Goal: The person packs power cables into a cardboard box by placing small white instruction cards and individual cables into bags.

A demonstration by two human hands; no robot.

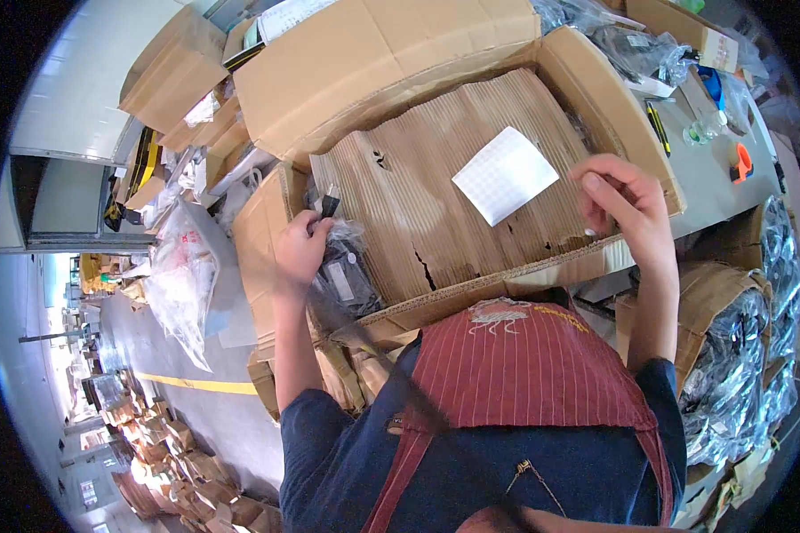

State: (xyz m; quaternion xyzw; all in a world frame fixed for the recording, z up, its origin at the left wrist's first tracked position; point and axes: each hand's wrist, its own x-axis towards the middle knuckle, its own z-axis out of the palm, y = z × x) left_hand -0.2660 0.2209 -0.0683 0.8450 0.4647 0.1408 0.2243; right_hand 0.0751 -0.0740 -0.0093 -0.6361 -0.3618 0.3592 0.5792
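Note:
A large open cardboard box (382,93) stands before me, with a sheet of brown corrugated cardboard (400,204), torn in places, lying over its contents. My left hand (302,247) is at the box's left side, closed on a small black plug (331,201) with metal prongs. Just below that hand, clear plastic bags (345,275) with dark items and a white label fill the gap beside the sheet. A white sheet of small labels (505,176) rests on the cardboard. To its right, my right hand (627,202) has curled fingers; a small white spot shows at one fingertip, too small to identify.
On the grey table (729,178) at the right are an orange tape dispenser (741,163), a yellow-black cutter (658,129) and bagged items. Plastic-wrapped goods (729,373) stand at lower right. Cartons (173,75) and a clear plastic bag (185,266) are on the left.

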